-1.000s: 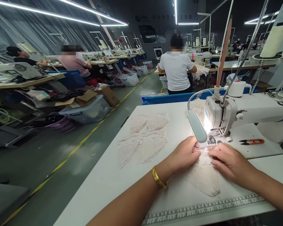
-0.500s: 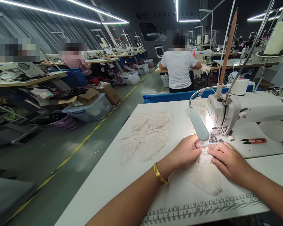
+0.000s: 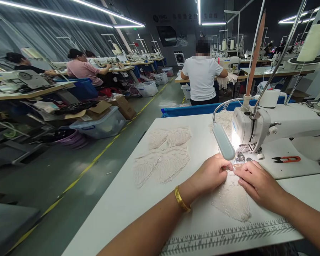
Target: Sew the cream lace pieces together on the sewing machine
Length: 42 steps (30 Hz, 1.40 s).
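A cream lace piece lies flat on the white table, its upper edge between my hands just in front of the sewing machine. My left hand pinches that edge between thumb and fingers, a gold bangle on its wrist. On the other side, my right hand presses the same edge, thumb and fingertips closed on the lace. A narrow tan strip shows at the edge between the hands. The presser foot sits just beyond my fingertips, partly behind the grey lamp head.
More lace pieces lie on the table to the left, and another lace heap is behind the lamp. Red thread snips rest on the machine bed. A printed ruler runs along the front edge. Co-workers sit at machines further off.
My left thumb and fingertips have shifted slightly right along the lace edge, closer to my right hand. The right hand and the lace's lower part stay nearly still.
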Tool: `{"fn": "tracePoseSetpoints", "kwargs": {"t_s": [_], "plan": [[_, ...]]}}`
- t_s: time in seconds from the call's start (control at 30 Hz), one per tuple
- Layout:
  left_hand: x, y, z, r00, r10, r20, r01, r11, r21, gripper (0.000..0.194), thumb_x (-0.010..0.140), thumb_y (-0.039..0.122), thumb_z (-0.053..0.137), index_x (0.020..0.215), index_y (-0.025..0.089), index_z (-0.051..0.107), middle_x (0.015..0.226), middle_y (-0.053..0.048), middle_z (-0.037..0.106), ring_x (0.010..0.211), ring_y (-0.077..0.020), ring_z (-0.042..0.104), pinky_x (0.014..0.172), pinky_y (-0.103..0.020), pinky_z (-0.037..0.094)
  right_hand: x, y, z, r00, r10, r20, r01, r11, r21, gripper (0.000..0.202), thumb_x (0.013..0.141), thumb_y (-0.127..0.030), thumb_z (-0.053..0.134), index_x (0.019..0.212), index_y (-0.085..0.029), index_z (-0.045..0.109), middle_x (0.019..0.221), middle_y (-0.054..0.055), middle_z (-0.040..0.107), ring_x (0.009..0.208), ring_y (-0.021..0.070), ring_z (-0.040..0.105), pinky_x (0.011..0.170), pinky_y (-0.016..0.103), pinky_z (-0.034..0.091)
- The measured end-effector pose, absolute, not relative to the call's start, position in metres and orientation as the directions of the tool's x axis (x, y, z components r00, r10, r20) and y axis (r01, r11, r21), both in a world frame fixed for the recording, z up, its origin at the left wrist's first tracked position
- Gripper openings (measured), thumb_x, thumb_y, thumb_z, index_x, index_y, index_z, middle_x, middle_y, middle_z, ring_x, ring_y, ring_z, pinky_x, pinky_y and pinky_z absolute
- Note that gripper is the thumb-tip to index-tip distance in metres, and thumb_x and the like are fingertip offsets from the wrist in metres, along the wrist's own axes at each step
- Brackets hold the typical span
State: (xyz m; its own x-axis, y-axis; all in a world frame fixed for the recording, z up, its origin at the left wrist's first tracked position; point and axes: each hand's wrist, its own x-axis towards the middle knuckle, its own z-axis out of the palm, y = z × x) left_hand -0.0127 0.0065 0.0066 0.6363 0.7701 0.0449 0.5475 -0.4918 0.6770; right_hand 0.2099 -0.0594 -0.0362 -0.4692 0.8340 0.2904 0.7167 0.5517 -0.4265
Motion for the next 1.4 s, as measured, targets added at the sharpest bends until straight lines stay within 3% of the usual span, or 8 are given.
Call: {"fn": "tracePoseSetpoints", "kwargs": {"t_s": [0.2, 0.33, 0.4, 0.53, 0.73, 1.03, 1.4], "plan": [[-0.013, 0.002, 0.003, 0.675, 0.725, 0.139, 0.547, -0.617, 0.565, 0.034, 0.084, 0.003, 0.053, 0.095, 0.022, 0.079, 0.092, -0.003, 0.066, 0.083, -0.0175, 0.061, 0.073, -0.028, 0.049, 0.212, -0.064, -0.028, -0.508, 0.784, 0.357, 0.665, 0.620, -0.417, 0.023, 0.106, -0.016, 0.045, 0.123, -0.024, 0.058, 0.102, 0.007, 0.059, 0.095, 0.0250, 0.051, 0.083, 0.043, 0.048], [-0.010, -0.003, 0.005, 0.731, 0.659, 0.180, 0.582, -0.739, 0.339, 0.026, 0.087, 0.006, 0.053, 0.077, 0.018, 0.073, 0.085, -0.005, 0.061, 0.075, -0.0179, 0.054, 0.064, -0.030, 0.040, 0.215, -0.083, -0.014, -0.619, 0.761, 0.196, 0.617, 0.625, -0.479, 0.006, 0.106, -0.026, 0.054, 0.104, -0.023, 0.059, 0.097, 0.004, 0.057, 0.089, 0.0209, 0.051, 0.073, 0.034, 0.045], [-0.009, -0.004, 0.005, 0.751, 0.619, 0.231, 0.575, -0.784, 0.234, 0.024, 0.087, 0.006, 0.053, 0.073, 0.017, 0.069, 0.092, -0.007, 0.062, 0.077, -0.0186, 0.052, 0.063, -0.031, 0.038, 0.216, -0.094, -0.011, -0.660, 0.744, 0.103, 0.602, 0.606, -0.521, 0.009, 0.104, -0.027, 0.059, 0.096, -0.022, 0.058, 0.097, 0.003, 0.057, 0.086, 0.0189, 0.051, 0.070, 0.031, 0.043], [-0.005, -0.002, 0.000, 0.822, 0.499, 0.274, 0.494, -0.865, 0.094, 0.024, 0.085, 0.002, 0.052, 0.066, 0.015, 0.060, 0.097, -0.008, 0.067, 0.082, -0.0201, 0.053, 0.067, -0.033, 0.037, 0.214, -0.104, -0.016, -0.670, 0.725, 0.160, 0.561, 0.635, -0.531, 0.019, 0.107, -0.025, 0.052, 0.090, -0.021, 0.058, 0.091, 0.003, 0.058, 0.083, 0.0177, 0.050, 0.069, 0.030, 0.041], [-0.005, -0.003, -0.004, 0.834, 0.498, 0.238, 0.469, -0.867, 0.170, 0.021, 0.086, 0.001, 0.051, 0.076, 0.016, 0.061, 0.087, -0.007, 0.069, 0.080, -0.0200, 0.056, 0.069, -0.034, 0.040, 0.212, -0.104, -0.019, -0.651, 0.720, 0.240, 0.538, 0.661, -0.523, 0.019, 0.108, -0.022, 0.049, 0.093, -0.022, 0.061, 0.090, 0.003, 0.060, 0.083, 0.0182, 0.052, 0.071, 0.031, 0.042], [-0.004, -0.008, 0.000, 0.832, 0.517, 0.201, 0.507, -0.856, 0.102, 0.019, 0.097, 0.016, 0.053, 0.084, 0.018, 0.067, 0.085, -0.005, 0.061, 0.075, -0.0183, 0.048, 0.069, -0.034, 0.036, 0.214, -0.104, -0.019, -0.651, 0.747, 0.135, 0.569, 0.598, -0.565, 0.014, 0.104, -0.022, 0.053, 0.091, -0.022, 0.056, 0.096, 0.002, 0.060, 0.087, 0.0181, 0.051, 0.073, 0.032, 0.042], [-0.004, -0.009, 0.000, 0.818, 0.533, 0.217, 0.503, -0.845, 0.179, 0.020, 0.101, 0.021, 0.052, 0.096, 0.020, 0.072, 0.087, -0.005, 0.060, 0.078, -0.0192, 0.047, 0.072, -0.034, 0.037, 0.216, -0.104, -0.015, -0.606, 0.778, 0.169, 0.513, 0.544, -0.664, 0.014, 0.104, -0.019, 0.051, 0.091, -0.023, 0.056, 0.091, 0.001, 0.060, 0.086, 0.0180, 0.052, 0.075, 0.032, 0.044]]}}
